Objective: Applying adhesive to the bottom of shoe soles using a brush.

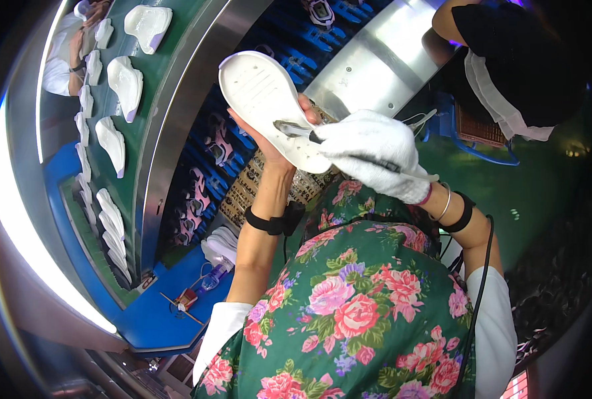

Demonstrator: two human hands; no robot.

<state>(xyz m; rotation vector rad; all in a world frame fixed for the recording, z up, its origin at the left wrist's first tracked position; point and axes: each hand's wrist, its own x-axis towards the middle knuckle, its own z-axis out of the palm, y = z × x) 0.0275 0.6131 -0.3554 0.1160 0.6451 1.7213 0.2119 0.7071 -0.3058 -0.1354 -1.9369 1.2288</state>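
Note:
A white shoe sole (259, 83) with a purple-tinted edge at its toe rests in my bare left hand (268, 145), which is closed around it from below, thumb at its right side. My right hand (369, 143) wears a white knitted glove and is closed on a slim tool (295, 129) with a flat, shiny greyish tip. That tip lies over the hollow heel half of the sole; whether it presses on the surface I cannot tell. The glove hides most of the tool's handle.
On the left, a green conveyor belt (151, 63) carries several white soles (124, 86) past a metal rail. Shoe uppers (196, 199) hang below on blue racks. A blue ledge (166, 309) holds a purple-clear bottle (213, 276). Another person (509, 53) is at upper right.

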